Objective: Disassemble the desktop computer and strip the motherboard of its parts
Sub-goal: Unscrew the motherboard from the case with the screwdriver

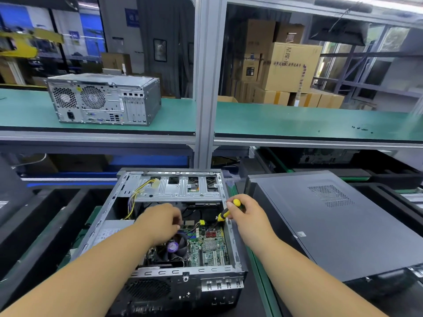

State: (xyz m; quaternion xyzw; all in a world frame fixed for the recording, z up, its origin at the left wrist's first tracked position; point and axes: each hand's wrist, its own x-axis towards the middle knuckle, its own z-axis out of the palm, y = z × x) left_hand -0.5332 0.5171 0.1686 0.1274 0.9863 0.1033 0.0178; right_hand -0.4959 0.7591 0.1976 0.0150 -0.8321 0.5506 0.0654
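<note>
Open desktop case [160,266] lies on its side at the surface's near edge, motherboard [207,245] exposed inside. Right hand [248,216], wrist bent down, grip curled round a yellow-handled screwdriver [226,212] angled onto the board's far corner. Left hand [160,221] reaches in palm-down above the CPU fan [175,247]; fingertips curled, grip contents cannot be told.

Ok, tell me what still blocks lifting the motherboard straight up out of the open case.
The motherboard lies at the bottom of the open case. The CPU fan sits on it, cables plug into it, and the drive cage spans the case's far end above. The left hand and the right hand's screwdriver reach in too.
</note>
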